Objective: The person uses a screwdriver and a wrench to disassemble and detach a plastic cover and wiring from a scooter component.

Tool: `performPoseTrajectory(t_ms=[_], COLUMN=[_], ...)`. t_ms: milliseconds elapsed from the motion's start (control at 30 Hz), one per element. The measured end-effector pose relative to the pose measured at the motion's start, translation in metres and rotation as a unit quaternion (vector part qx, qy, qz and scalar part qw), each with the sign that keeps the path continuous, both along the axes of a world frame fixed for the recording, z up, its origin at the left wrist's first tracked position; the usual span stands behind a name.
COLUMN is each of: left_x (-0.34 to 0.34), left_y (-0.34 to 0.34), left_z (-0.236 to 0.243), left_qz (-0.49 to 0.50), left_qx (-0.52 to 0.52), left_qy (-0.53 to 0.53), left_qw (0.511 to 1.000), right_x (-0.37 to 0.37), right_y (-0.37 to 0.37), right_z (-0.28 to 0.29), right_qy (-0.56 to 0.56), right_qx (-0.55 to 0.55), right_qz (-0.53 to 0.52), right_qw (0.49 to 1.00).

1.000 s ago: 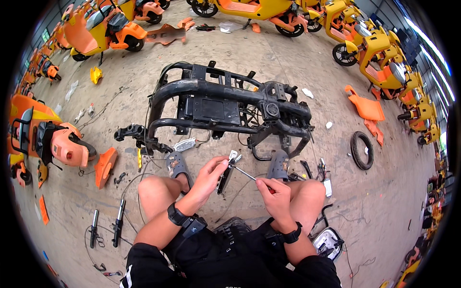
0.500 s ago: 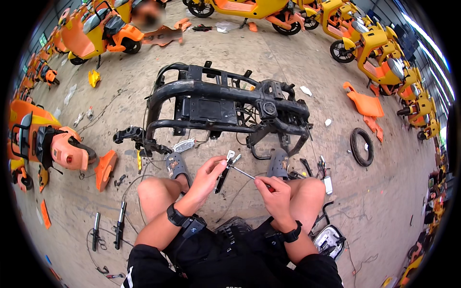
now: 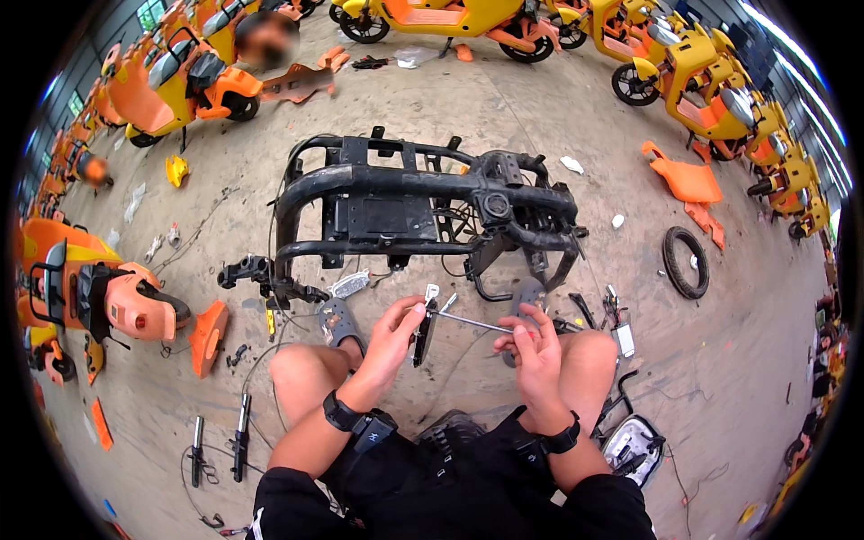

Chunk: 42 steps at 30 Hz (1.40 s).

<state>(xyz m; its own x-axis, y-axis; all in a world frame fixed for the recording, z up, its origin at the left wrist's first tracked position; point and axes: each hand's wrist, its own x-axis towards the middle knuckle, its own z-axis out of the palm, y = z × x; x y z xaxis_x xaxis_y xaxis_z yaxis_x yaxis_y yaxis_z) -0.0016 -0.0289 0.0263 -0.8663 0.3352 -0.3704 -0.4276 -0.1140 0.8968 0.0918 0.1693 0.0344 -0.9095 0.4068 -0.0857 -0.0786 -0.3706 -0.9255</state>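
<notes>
My left hand (image 3: 392, 340) pinches a narrow black part (image 3: 421, 342) with a pale tab (image 3: 433, 292) at its upper end; its exact kind is unclear. A screwdriver (image 3: 472, 321) spans the gap between my hands, its metal shaft reaching the black part near my left fingertips. Its handle, with a bit of red showing, lies mostly hidden in my right hand (image 3: 537, 354). There, thumb and fingers hold it loosely, some fingers raised. Beyond my hands a black scooter frame (image 3: 387, 184) lies on the floor.
Close to my right knee are a white rectangular piece (image 3: 625, 339) and loose parts. Two fork tubes (image 3: 241, 438) lie at the left. Farther right sit a tyre (image 3: 668, 261) and an orange panel (image 3: 686, 180). Yellow-orange scooters (image 3: 144, 99) stand around, and cables cross the floor.
My right hand has loosened and raised its fingers around the screwdriver handle and moved slightly right. The left hand still holds the black part. The whole view has shifted a little.
</notes>
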Motion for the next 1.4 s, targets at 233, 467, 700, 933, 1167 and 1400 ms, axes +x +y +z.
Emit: performPoseTrajectory(t_ms=[233,467,700,933,1167,1400], left_x=[0.0,0.001,0.004,0.004,0.003,0.0], left_y=[0.007,0.013,0.015,0.009,-0.004,-0.005], left_z=[0.004,0.005,0.009,0.011,0.002,0.0], left_qz=[-0.013,-0.013,-0.019,-0.016,-0.022,-0.013], left_qx=[-0.006,-0.015,0.0,0.03,0.016,0.022], left_qy=[0.026,0.026,0.029,0.036,0.062,0.059], left_qw=[1.0,0.999,0.999,0.999,0.998,0.998], right_x=[0.009,0.007,0.009,0.005,0.007,0.005], right_y=[0.007,0.01,0.012,0.007,0.006,0.005], right_z=[0.007,-0.014,0.003,-0.009,-0.012,-0.008], right_qy=[-0.08,0.012,-0.035,-0.006,-0.03,-0.022], right_qx=[0.099,0.137,0.038,0.045,0.047,0.12], right_qz=[0.015,-0.006,-0.02,-0.026,0.006,-0.019], right_qw=[0.992,0.991,0.998,0.999,0.998,0.992])
